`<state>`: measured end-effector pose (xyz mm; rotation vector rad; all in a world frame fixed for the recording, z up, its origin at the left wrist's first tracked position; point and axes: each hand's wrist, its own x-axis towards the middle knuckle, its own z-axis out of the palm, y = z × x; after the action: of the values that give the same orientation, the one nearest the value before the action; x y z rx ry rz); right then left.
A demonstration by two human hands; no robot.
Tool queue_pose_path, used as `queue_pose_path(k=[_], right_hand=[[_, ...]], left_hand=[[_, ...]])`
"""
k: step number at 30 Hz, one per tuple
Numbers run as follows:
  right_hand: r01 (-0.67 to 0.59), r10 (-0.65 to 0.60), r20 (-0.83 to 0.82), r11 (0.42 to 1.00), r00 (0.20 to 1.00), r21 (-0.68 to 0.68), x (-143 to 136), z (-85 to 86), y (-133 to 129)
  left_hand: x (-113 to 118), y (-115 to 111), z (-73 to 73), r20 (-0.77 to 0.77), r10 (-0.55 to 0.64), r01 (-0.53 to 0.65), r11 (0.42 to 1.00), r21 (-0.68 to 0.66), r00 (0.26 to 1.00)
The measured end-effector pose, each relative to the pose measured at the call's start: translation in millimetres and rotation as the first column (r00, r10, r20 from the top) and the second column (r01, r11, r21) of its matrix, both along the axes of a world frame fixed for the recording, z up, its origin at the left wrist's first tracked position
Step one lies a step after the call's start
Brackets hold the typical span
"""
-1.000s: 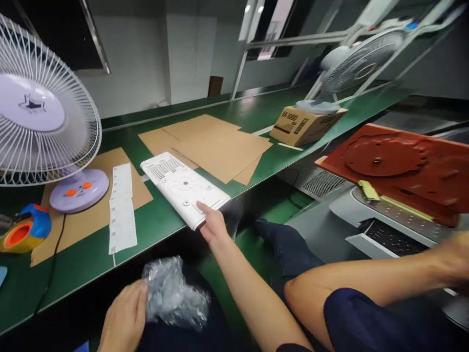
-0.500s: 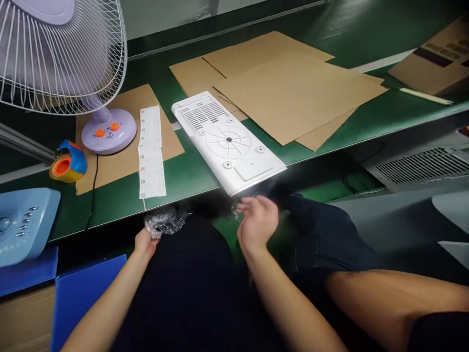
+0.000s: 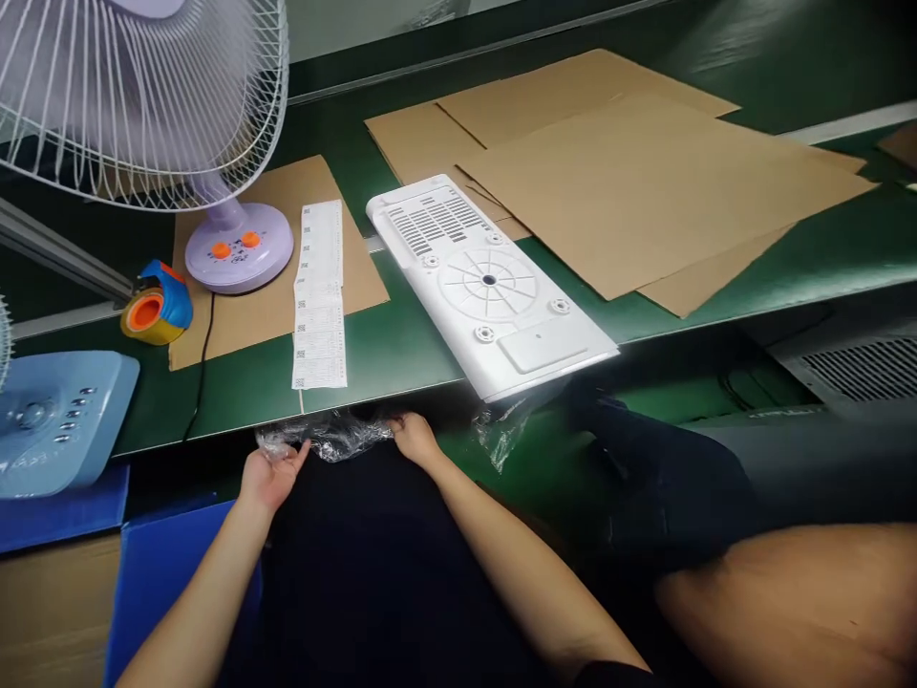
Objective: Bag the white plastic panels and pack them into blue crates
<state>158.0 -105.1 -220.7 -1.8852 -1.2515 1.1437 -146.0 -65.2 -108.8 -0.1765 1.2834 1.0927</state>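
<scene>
Holding clear film near illegible, QR-coded labels.

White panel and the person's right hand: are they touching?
Apart. The head view shows a dark gap between the right hand and the nearest corner of the white panel.

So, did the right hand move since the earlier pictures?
Yes. Judged against the paper strip, the right hand has moved left, away from the white panel, and now grips clear plastic.
</scene>
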Motion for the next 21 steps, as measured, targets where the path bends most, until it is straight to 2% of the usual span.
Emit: queue_pose_path(k=[3,5,7,8,10,12,14,15,16,18,19,21], right_hand=[[0.039,-0.039,0.006,0.999,0.999,0.038,10.2,-1.7,-12.0],[0.128,-0.131,0.023,0.987,0.991,0.099,15.6,0.0,-24.4],[0.247,-0.259,0.045,0.954,0.965,0.172,18.0,5.4,-37.0],[0.291,-0.311,0.059,0.930,0.949,0.223,17.8,9.7,-42.4],[0.254,-0.324,0.119,0.881,0.939,0.399,14.4,20.9,-50.1],[0.022,-0.217,0.249,0.794,0.944,0.607,6.8,33.8,-53.6],[-0.276,-0.059,0.417,0.664,0.907,0.694,-4.7,45.7,-54.9],[-0.383,0.022,0.473,0.620,0.881,0.684,-11.6,50.6,-55.5],[-0.460,0.111,0.501,0.598,0.859,0.656,-18.7,54.6,-56.5],[-0.546,0.306,0.466,0.614,0.830,0.569,-31.9,60.2,-59.5],[-0.570,0.397,0.414,0.641,0.819,0.514,-37.2,61.9,-61.4],[-0.591,0.520,0.281,0.702,0.807,0.398,-43.6,63.7,-65.2]], left_hand=[[-19.5,20.4,-14.0,-0.134,0.155,-0.152,0.988,0.036,0.979],[-21.7,25.7,-22.1,-0.211,0.155,-0.147,0.988,0.057,0.965],[-12.2,22.5,-29.5,-0.324,0.025,-0.007,0.998,0.056,0.946],[-3.6,18.1,-33.1,-0.407,-0.085,0.121,0.991,0.064,0.909],[18.7,5.9,-39.4,-0.576,-0.280,0.401,0.912,0.091,0.768],[42.3,-5.9,-42.7,-0.696,-0.358,0.610,0.779,0.145,0.623],[61.7,-12.6,-41.3,-0.788,-0.368,0.768,0.609,0.198,0.494],[68.5,-13.3,-39.1,-0.831,-0.365,0.842,0.498,0.207,0.420],[73.0,-12.5,-36.4,-0.872,-0.365,0.915,0.355,0.194,0.326],[75.7,-8.7,-31.5,-0.903,-0.412,0.992,0.069,0.106,0.125],[74.3,-6.9,-30.2,-0.884,-0.467,0.998,-0.045,0.047,0.020],[68.5,-6.4,-31.4,-0.789,-0.586,0.975,-0.207,-0.077,-0.187]])
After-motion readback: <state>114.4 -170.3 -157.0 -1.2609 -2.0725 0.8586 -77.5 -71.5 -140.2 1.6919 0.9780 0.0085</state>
